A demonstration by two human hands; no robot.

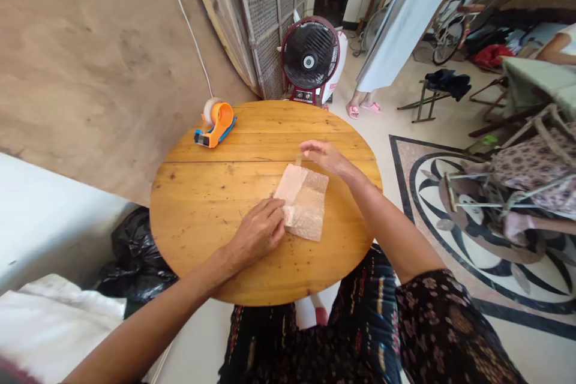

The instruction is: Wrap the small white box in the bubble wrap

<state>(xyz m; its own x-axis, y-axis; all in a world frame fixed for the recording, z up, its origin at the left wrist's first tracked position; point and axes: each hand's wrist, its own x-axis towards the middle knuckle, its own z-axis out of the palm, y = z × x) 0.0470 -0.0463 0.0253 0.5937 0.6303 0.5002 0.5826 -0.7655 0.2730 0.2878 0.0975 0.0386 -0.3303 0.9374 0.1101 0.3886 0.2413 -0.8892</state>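
A sheet of bubble wrap [310,210], with a pale pink flat piece [290,185] at its upper left, lies on the round wooden table [202,222]. My left hand [261,225] rests at the wrap's left edge, its fingers curled together and pressing on it. A short strip of clear tape [298,160] sticks up from the wrap's top edge. Just right of that strip hovers my right hand [326,157], fingers stretched out and thumb apart. Whether a fingertip touches the tape I cannot tell.
An orange and blue tape dispenser [219,123] with a roll stands at the table's far left. Behind the table is a dark fan [310,54]. A wooden board [112,60] borders the left side. Black plastic bags [135,258] lie low left. A person's feet in pink slippers [353,111] show beneath a curtain.
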